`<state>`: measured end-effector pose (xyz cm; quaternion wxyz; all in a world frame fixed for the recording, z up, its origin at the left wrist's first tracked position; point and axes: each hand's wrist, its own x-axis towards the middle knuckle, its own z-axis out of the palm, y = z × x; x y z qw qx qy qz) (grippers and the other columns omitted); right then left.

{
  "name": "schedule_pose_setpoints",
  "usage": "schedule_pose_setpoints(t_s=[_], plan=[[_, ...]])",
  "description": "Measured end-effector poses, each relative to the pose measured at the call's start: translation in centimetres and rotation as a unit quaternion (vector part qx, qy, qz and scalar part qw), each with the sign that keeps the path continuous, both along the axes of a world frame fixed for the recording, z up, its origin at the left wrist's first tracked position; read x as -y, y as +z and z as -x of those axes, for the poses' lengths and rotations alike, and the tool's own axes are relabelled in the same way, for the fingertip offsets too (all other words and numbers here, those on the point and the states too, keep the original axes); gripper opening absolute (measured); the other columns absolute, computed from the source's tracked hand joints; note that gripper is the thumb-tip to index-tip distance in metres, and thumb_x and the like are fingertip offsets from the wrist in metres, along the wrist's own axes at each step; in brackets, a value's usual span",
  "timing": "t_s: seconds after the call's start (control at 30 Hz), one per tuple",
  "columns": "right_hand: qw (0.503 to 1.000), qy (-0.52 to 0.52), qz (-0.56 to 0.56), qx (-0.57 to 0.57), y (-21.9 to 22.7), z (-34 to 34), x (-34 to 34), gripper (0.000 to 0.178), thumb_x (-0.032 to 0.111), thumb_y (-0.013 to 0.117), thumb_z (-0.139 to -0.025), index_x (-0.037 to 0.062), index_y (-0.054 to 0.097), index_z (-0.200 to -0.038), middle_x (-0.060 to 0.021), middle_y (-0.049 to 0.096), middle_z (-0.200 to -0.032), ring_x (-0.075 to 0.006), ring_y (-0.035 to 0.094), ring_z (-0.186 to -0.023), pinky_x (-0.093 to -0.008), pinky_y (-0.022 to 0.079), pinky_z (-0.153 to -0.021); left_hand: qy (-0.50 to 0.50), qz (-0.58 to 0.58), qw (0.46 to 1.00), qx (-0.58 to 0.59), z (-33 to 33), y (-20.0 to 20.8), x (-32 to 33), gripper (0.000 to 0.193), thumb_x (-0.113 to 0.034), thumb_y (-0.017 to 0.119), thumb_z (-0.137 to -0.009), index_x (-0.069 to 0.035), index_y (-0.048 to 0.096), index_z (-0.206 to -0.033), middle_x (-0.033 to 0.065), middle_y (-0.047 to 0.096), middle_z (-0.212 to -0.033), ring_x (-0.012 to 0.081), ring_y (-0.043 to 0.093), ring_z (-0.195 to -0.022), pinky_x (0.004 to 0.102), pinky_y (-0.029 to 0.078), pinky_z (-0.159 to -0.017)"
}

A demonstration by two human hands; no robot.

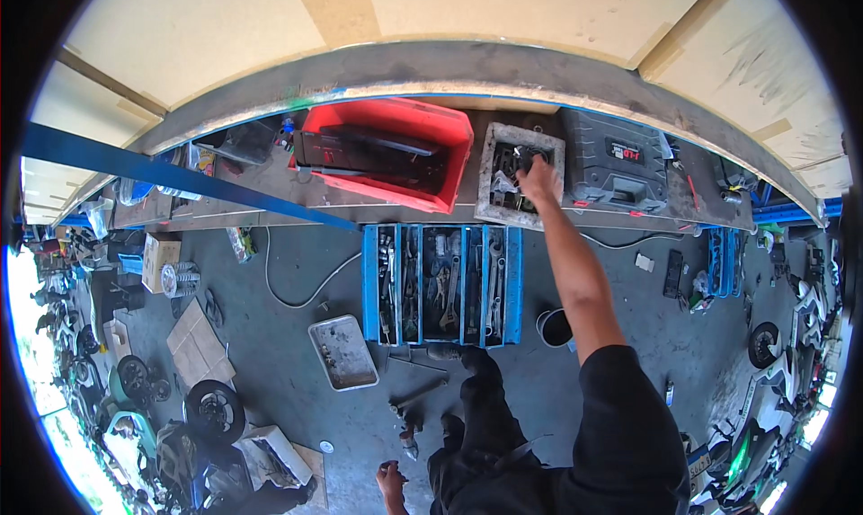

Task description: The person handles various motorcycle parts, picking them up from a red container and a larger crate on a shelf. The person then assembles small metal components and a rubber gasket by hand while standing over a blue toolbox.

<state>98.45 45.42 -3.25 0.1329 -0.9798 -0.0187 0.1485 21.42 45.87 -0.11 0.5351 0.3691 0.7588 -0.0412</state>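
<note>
My right arm stretches forward to the shelf, and my right hand [539, 182] is over a grimy whitish box [486, 175]. Its fingers are curled down at small dark metal parts [519, 158] inside; what they grip is too small to make out. A clear plastic bag [503, 183] lies in the same box, beside the fingers. Low at the bottom edge, my left hand [392, 482] is closed around a small dark thing that I cannot name. Below the shelf stands a blue cantilever toolbox [369, 286], spread apart, with wrenches [496, 286] and pliers in its trays.
On the shelf, a red bin [387, 189] with dark parts stands left of the box, a black tool case [616, 160] right. A blue post [198, 181] slants across. On the floor are a metal tray [343, 353], a bucket [555, 327], a wheel [215, 411] and motorcycles [751, 452].
</note>
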Motion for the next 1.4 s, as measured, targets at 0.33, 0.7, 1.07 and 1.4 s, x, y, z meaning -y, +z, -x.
schedule_pose_setpoints(t_s=[0.33, 0.7, 1.07, 1.4], plan=[[0.917, -0.111, -0.371, -0.090, -0.8, -5.2, 6.4, 0.042, 0.014, 0.061, -0.093, 0.0029, 0.048, -0.132, -0.0154, 0.065, -0.097, -0.0229, 0.068, -0.066, -0.0365, 0.062, -0.060, 0.025, 0.000, 0.999, -0.024, 0.8, 0.6, 3.0, 0.018, -0.017, 0.062, -0.088, -0.001, 0.064, -0.096, 0.0024, 0.053, -0.061, 0.0117, 0.051, -0.048, 0.0290, 0.045, -0.044], [0.891, -0.111, -0.427, -0.106, -3.4, -3.5, 8.3, 0.037, 0.017, 0.056, -0.096, 0.0060, 0.051, -0.131, -0.0111, 0.063, -0.102, -0.0195, 0.065, -0.073, -0.0331, 0.059, -0.064, -0.010, -0.035, 0.998, -0.044, -1.1, 1.8, 2.5, 0.023, -0.021, 0.063, -0.088, 0.000, 0.068, -0.097, 0.0028, 0.057, -0.061, 0.0111, 0.054, -0.050, 0.0293, 0.044, -0.047], [0.851, -0.197, -0.487, 0.010, 1.9, -4.7, 6.8, 0.027, 0.024, 0.048, -0.095, 0.0061, 0.060, -0.111, -0.0102, 0.062, -0.102, -0.0210, 0.063, -0.077, -0.0359, 0.060, -0.061, 0.036, -0.002, 0.999, 0.007, 2.0, -1.1, 6.5, 0.019, -0.019, 0.058, -0.087, -0.004, 0.064, -0.097, 0.0022, 0.049, -0.057, 0.0127, 0.048, -0.043, 0.0296, 0.043, -0.040], [0.953, -0.041, -0.270, 0.134, 0.5, -4.2, 4.8, 0.030, 0.025, 0.050, -0.095, 0.0086, 0.061, -0.117, -0.0196, 0.068, -0.107, -0.0395, 0.066, -0.094, -0.0452, 0.052, -0.081, -0.001, -0.035, 0.999, -0.039, 1.3, 0.8, 2.3, 0.019, -0.018, 0.059, -0.085, 0.000, 0.064, -0.092, 0.0047, 0.053, -0.058, 0.0135, 0.051, -0.046, 0.0304, 0.046, -0.041]])
